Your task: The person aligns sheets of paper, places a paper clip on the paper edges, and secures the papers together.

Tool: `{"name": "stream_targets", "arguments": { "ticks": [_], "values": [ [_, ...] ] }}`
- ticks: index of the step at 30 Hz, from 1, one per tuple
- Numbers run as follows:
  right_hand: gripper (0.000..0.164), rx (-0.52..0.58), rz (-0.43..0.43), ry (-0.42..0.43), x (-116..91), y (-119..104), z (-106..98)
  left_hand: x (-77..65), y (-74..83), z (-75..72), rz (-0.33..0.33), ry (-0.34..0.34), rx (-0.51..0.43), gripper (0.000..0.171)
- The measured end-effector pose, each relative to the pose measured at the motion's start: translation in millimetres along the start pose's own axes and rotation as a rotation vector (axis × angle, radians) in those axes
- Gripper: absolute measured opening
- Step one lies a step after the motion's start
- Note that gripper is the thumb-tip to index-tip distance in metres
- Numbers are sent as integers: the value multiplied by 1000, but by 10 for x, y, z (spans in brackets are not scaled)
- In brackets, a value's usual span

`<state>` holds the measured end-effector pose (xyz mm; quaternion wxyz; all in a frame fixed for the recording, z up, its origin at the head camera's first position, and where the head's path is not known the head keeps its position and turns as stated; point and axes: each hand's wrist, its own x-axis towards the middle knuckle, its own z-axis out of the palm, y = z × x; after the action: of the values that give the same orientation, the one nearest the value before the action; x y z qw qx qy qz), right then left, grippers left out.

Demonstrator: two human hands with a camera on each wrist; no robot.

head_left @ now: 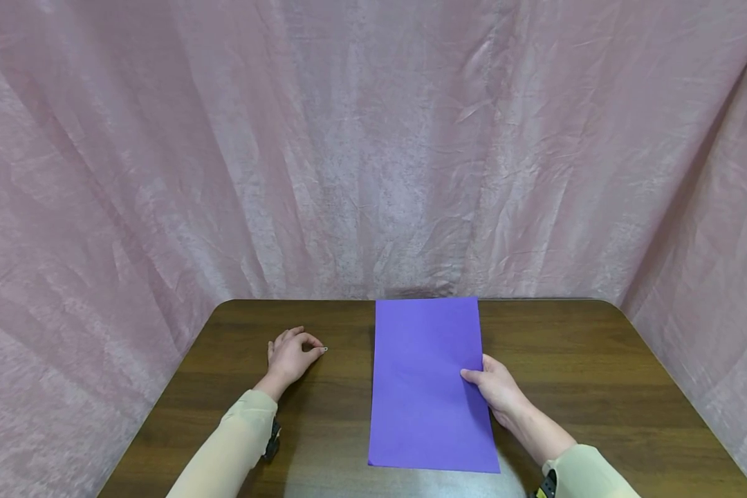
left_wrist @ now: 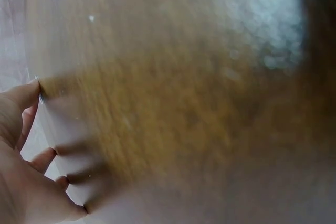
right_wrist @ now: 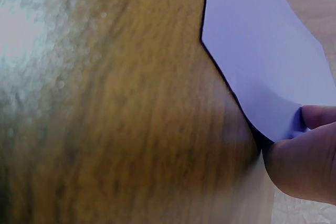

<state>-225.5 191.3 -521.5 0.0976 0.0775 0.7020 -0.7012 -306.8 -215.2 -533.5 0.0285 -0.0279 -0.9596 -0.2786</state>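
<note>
A purple sheet of paper [head_left: 426, 387] stretches from near the table's far edge toward me in the head view. My right hand [head_left: 501, 391] grips its right edge, the thumb [right_wrist: 318, 116] on top and the fingers underneath; the paper bends at that spot in the right wrist view. To the left of the sheet, my left hand [head_left: 291, 356] pinches a tiny silvery piece [head_left: 325, 349] between thumb and index finger, its other fingers spread toward the table. The same piece shows as a thin shiny edge at the fingertips in the left wrist view; I cannot tell its kind.
Under both hands lies a brown wood-grain table [head_left: 597, 387] with rounded far corners. Pink velvety curtains [head_left: 373, 152] hang behind it and along both sides. Dark bands with devices sit on both wrists, below pale sleeves [head_left: 227, 446].
</note>
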Motion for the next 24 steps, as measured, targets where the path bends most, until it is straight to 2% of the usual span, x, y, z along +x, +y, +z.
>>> {"name": "stream_targets", "arguments": {
  "ticks": [24],
  "values": [
    [34,2,-3,2,-3,16,-4,13,35,11,-21,-11,15,12]
  ]
}}
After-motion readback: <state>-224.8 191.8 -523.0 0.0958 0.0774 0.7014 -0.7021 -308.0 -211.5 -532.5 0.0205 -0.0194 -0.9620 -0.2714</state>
